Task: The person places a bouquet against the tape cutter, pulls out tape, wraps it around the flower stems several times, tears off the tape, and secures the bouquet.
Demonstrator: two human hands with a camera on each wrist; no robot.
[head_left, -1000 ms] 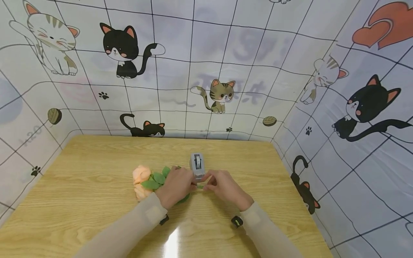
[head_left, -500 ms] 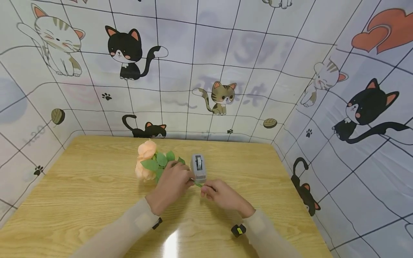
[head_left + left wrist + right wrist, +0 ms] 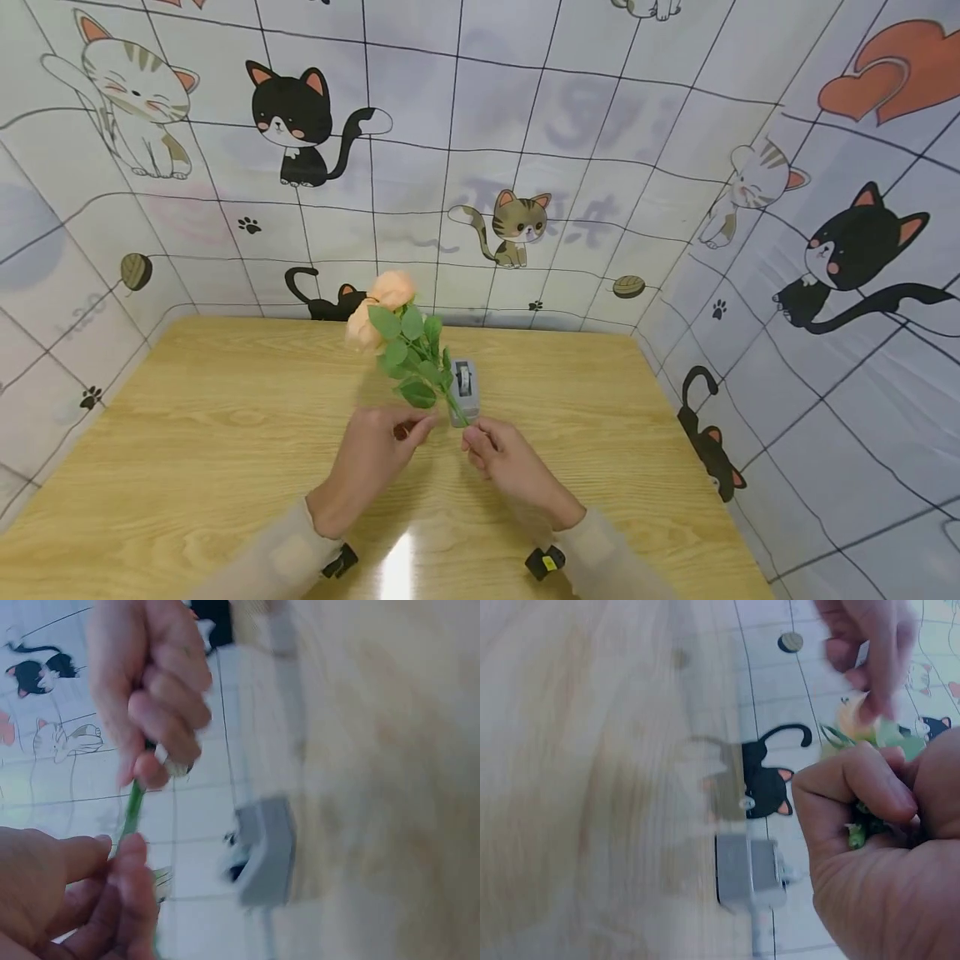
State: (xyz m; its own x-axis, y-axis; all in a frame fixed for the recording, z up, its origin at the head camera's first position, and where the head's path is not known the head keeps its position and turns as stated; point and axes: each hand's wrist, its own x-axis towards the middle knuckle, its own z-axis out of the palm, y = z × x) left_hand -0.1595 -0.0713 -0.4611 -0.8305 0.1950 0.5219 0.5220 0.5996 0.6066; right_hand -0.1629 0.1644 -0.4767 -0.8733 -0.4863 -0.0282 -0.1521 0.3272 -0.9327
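My right hand (image 3: 510,467) grips the lower stems of a bunch of peach roses (image 3: 393,289) with green leaves (image 3: 408,354). Cut stem ends (image 3: 856,836) poke out of the fist in the right wrist view. Blooms lean up and to the left above the table. My left hand (image 3: 371,454) is beside the stems, a small gap away, fingers loosely curled with nothing seen in them. In the left wrist view, the green stem (image 3: 133,806) runs between the two hands. Just behind the stems stands a grey tape dispenser (image 3: 466,404), partly covered by them.
The wooden table (image 3: 247,450) ends at a back wall covering (image 3: 420,108) printed with cartoon cats. A similar covering (image 3: 847,400) bounds the right side. Each wrist wears a small black device (image 3: 545,562).
The roses have swung up and to the right, from lying leftward to standing tilted over the dispenser. My left hand has let go of the stems and drawn back left; my right hand keeps hold.
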